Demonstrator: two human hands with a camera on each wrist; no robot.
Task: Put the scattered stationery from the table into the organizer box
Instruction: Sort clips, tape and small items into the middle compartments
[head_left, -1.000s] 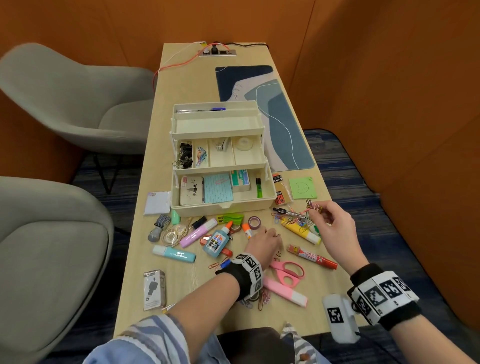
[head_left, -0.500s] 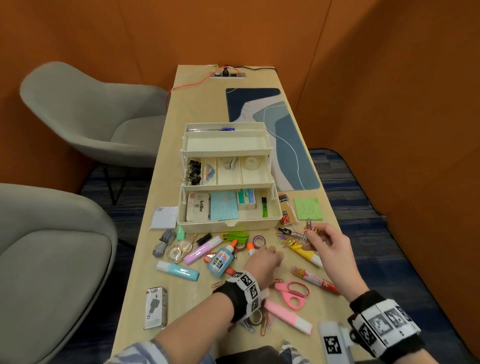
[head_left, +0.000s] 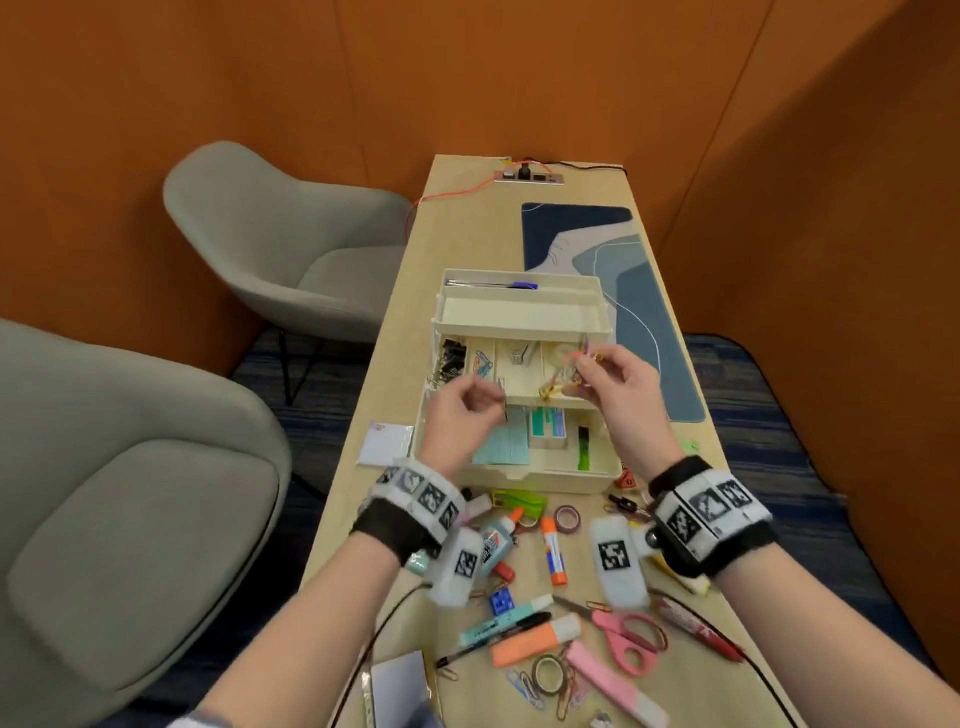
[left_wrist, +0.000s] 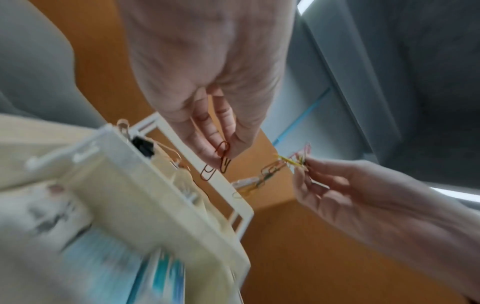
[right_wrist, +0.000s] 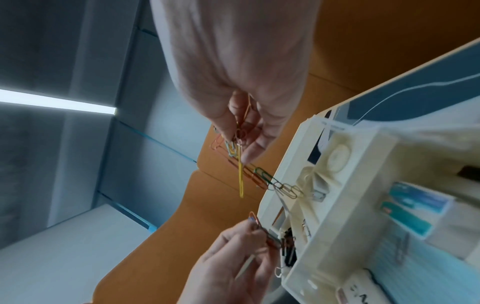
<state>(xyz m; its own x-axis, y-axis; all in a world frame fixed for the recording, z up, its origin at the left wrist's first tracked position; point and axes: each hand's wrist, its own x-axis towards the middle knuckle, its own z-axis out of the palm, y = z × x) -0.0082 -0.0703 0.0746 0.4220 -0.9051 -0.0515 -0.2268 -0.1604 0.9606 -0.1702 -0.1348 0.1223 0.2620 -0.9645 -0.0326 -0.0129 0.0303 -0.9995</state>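
- Orange walls close in on three sides of our narrow wooden table (head_left: 395, 322), with two grey chairs (head_left: 291, 249) along its left edge and a blue desk mat (head_left: 639, 312) at its far right.
- Our cream organizer box (head_left: 519, 312) stands open in the middle of the table, its tiers stepped back; both our hands are raised over its divided middle tray.
- Our left hand (head_left: 457, 415) pinches a few brown-red paper clips (left_wrist: 221, 158) between thumb and fingertips (left_wrist: 207, 152); they hang just below the tips, over the tray's left side near the black binder clips (head_left: 449, 356).
- Our right hand (head_left: 618, 389) pinches a tangled chain of coloured paper clips (right_wrist: 257, 174) between thumb and fingers (right_wrist: 253, 150); the chain trails down from the tips toward the tray's middle compartments, its lower end at the tray's rim.
- Our two hands are apart, with a gap of tray between them.
- Loose stationery crowds the near table between our wrists: a glue bottle (head_left: 496, 540), a glue stick (head_left: 553, 551), pink scissors (head_left: 626, 636), highlighters (head_left: 535, 639), tape rolls (head_left: 566, 519) and more clips.
- Bare wood shows along the left edge beside the box, where a white notepad (head_left: 387, 441) lies, and at the far end.
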